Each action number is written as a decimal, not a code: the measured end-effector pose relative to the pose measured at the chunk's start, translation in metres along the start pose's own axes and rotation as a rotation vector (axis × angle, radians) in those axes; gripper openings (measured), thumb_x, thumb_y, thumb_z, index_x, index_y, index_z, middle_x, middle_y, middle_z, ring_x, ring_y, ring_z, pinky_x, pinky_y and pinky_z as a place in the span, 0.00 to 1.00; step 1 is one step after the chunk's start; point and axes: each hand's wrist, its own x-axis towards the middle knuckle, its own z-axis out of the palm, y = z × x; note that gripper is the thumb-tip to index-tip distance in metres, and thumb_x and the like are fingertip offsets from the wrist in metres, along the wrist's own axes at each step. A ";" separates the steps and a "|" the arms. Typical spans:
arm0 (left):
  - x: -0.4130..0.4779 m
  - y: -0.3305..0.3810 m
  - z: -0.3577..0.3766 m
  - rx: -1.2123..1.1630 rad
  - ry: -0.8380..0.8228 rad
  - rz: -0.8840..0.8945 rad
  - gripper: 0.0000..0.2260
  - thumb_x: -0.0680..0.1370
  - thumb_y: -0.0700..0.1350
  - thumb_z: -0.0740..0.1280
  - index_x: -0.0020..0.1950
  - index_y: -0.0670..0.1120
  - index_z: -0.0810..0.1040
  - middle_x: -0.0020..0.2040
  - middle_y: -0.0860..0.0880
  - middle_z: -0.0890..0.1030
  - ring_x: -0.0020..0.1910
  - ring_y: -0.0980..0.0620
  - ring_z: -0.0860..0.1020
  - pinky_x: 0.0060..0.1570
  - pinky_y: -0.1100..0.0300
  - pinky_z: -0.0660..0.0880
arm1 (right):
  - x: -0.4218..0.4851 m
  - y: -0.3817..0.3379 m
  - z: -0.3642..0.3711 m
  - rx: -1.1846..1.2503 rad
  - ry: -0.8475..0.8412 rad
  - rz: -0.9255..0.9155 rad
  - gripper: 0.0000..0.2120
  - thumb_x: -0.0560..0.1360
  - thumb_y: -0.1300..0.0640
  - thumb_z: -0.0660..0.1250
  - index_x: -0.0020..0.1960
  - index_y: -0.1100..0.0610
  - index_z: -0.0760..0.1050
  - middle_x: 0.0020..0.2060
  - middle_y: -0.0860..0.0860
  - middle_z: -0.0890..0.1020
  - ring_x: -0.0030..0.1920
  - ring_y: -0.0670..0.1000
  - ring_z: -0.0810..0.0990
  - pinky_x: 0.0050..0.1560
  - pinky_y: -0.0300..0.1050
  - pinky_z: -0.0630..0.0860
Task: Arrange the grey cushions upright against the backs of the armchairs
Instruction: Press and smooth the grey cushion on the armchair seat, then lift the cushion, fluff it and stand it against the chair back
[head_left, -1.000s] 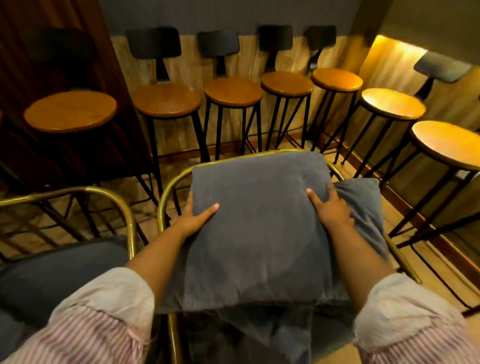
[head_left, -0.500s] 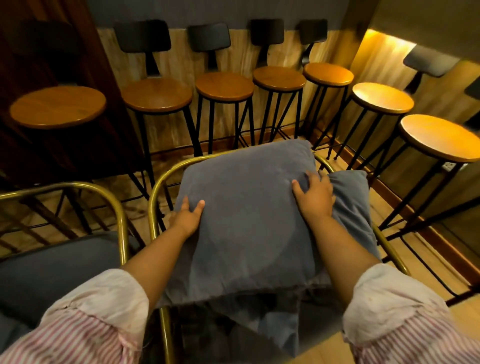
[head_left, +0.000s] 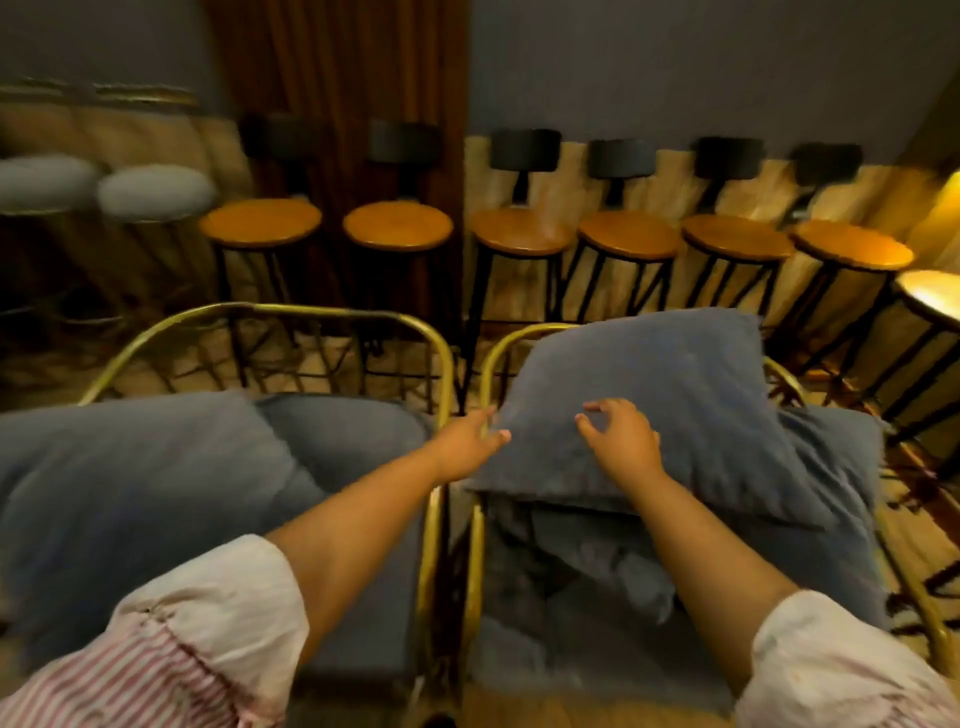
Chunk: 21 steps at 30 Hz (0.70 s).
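- Landmark: right brass-framed armchair (head_left: 485, 374).
- Far left of it: large grey square fabric cushion (head_left: 130, 493) lying flat-ish on left brass-framed armchair (head_left: 270, 312); blurred.
- Left hand (head_left: 465, 444) at landmark's left frame edge, touching left corner of the tilted grey square cushion (head_left: 665, 405); fingers (head_left: 498, 435) stretched out, unclenched, no grasp.
- Right hand (head_left: 623, 441) resting on that cushion's front face, fingers curled loosely, not gripping.
- Tilted cushion leans back against landmark's backrest, roughly upright, on rumpled grey padding.
- Behind landmark: row of round wooden-seat black-legged bar stools (head_left: 519, 236).
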 end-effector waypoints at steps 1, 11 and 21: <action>-0.015 -0.016 -0.011 0.001 0.043 -0.020 0.26 0.81 0.48 0.59 0.77 0.42 0.57 0.76 0.41 0.63 0.74 0.44 0.64 0.71 0.55 0.64 | -0.006 -0.015 0.013 0.011 -0.032 -0.052 0.18 0.79 0.48 0.61 0.64 0.56 0.75 0.67 0.55 0.73 0.66 0.60 0.72 0.67 0.63 0.66; -0.140 -0.210 -0.144 -0.084 0.372 -0.419 0.27 0.81 0.50 0.60 0.77 0.42 0.59 0.77 0.42 0.61 0.76 0.43 0.61 0.73 0.54 0.57 | -0.037 -0.184 0.162 0.164 -0.365 -0.364 0.18 0.78 0.52 0.65 0.63 0.60 0.76 0.63 0.58 0.78 0.65 0.57 0.75 0.64 0.48 0.70; -0.159 -0.379 -0.237 -0.248 0.694 -0.648 0.31 0.78 0.48 0.65 0.77 0.42 0.56 0.77 0.41 0.61 0.76 0.43 0.61 0.71 0.55 0.59 | -0.010 -0.298 0.329 0.361 -0.572 -0.064 0.19 0.79 0.53 0.63 0.63 0.65 0.74 0.62 0.62 0.78 0.62 0.62 0.75 0.62 0.52 0.71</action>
